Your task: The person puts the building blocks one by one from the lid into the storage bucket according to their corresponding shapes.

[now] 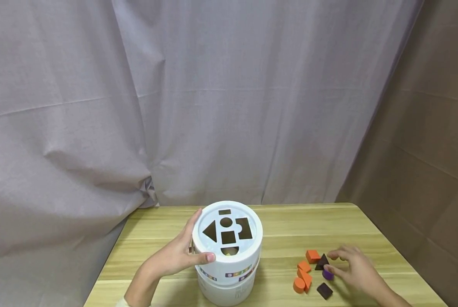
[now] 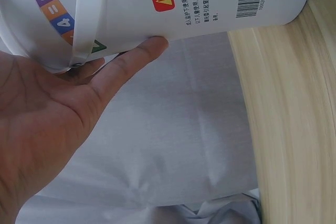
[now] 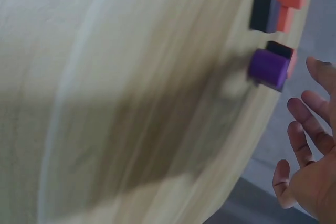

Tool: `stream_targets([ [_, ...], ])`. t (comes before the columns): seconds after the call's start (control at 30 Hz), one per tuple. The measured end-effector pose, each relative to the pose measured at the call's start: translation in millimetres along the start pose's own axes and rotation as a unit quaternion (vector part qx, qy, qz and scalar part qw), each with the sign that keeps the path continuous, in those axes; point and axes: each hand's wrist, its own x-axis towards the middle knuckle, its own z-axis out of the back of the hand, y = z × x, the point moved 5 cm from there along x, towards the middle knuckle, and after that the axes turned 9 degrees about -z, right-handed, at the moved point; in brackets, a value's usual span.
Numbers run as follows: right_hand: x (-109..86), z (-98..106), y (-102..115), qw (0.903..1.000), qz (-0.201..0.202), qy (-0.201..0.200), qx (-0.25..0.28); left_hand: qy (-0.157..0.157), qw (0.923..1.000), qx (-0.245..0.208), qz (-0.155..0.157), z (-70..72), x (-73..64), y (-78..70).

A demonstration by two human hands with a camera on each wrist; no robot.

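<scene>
Bucket (image 1: 230,265) steadied, purple block (image 1: 328,275) within reach.
The left hand (image 1: 176,252) grips the bucket's rim (image 1: 258,232), likely to keep it from shifting; the right hand (image 1: 355,268), fingers loosely parted, holds nothing beside the block, toward the table's (image 1: 290,230) right edge. The bucket stands upright, long axis vertical, slotted lid (image 1: 228,229) up; the block's axis is unclear.

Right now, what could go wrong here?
The right hand may knock the black triangle, since it sits very close to the purple block. A careless sweep might also scatter the bunched orange blocks. The left hand braces the bucket from one side, so an uneven push could shift it.
</scene>
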Motion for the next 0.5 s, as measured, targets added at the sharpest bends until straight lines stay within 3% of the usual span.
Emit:
stream_targets([
  [0.2,-0.7,-13.7,-20.1,0.9890,-0.098,0.110,-0.009,0.000,1.0000,-0.003,-0.006,0.6,0.1,-0.2],
  [0.5,-3.2,-19.7,-19.1,0.9877,-0.102,0.118,-0.013,0.000,1.0000,0.002,-0.005,0.8,0.3,0.4],
])
